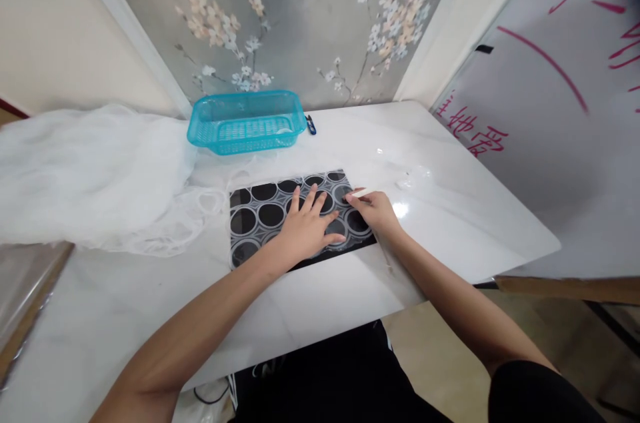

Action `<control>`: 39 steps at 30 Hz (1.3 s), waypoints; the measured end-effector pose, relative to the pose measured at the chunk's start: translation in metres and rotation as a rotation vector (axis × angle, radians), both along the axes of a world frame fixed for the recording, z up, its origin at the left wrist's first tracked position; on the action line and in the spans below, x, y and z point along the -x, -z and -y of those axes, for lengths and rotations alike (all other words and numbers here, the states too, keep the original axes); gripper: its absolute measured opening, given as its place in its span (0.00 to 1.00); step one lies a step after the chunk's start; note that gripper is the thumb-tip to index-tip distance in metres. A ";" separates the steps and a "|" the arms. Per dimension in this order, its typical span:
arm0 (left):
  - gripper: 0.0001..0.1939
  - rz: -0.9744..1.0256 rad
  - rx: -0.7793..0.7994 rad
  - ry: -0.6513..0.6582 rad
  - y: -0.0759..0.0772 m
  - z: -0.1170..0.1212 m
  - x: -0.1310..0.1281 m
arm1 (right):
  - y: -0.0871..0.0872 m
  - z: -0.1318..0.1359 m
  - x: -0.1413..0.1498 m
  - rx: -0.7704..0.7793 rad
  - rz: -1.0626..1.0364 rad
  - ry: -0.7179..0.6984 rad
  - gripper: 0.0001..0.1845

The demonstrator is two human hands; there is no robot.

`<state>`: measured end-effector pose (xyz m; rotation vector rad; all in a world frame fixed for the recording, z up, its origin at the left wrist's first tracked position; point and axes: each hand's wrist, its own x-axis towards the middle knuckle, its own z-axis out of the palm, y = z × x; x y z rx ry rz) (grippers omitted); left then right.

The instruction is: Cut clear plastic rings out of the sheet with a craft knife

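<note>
A black rectangular board (pixel 270 215) lies on the table under sheer white lace fabric (pixel 260 234), whose ring pattern shows pale against the black. My left hand (pixel 310 226) rests flat on the fabric over the board, fingers spread. Near the board's right edge, my right hand (pixel 376 211) is closed in a pinch around a slim white pen-like stick (pixel 361 194). The stick's tip is partly hidden by the fingers, at a ring close to the upper right corner. Whether the tip touches the fabric I cannot tell.
A blue plastic basket (pixel 245 100) stands at the back, with a small dark blue cutter-like item (pixel 311 124) beside it. White sheer fabric (pixel 95 173) is heaped on the left. The white table (pixel 465 210) ends near a whiteboard (pixel 545 143) with red writing.
</note>
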<state>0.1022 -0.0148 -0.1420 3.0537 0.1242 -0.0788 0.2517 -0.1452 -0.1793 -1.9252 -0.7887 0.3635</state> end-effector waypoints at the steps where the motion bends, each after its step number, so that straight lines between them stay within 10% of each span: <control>1: 0.33 0.005 0.001 0.001 0.001 0.000 0.000 | 0.000 0.000 0.000 0.003 0.007 -0.003 0.16; 12: 0.33 0.021 0.028 -0.005 0.005 0.000 0.002 | 0.002 0.001 0.000 0.041 0.085 -0.008 0.15; 23: 0.36 -0.007 0.038 0.014 0.001 0.001 0.002 | -0.004 0.013 0.000 0.185 0.885 -0.421 0.13; 26: 0.37 -0.025 0.054 0.018 -0.002 0.001 0.000 | -0.028 -0.001 -0.042 0.200 0.750 -0.214 0.10; 28: 0.39 -0.037 0.066 0.020 -0.005 0.000 0.003 | -0.049 -0.005 -0.078 0.214 0.495 0.325 0.10; 30: 0.40 -0.044 0.107 0.038 -0.009 -0.002 0.010 | -0.067 -0.002 -0.106 0.250 0.398 0.471 0.14; 34: 0.38 -0.020 0.196 0.067 -0.017 -0.001 0.030 | -0.075 0.019 -0.104 0.320 0.271 0.452 0.09; 39: 0.35 0.021 0.178 0.124 -0.014 0.014 0.038 | -0.039 0.048 -0.021 0.198 0.182 0.235 0.11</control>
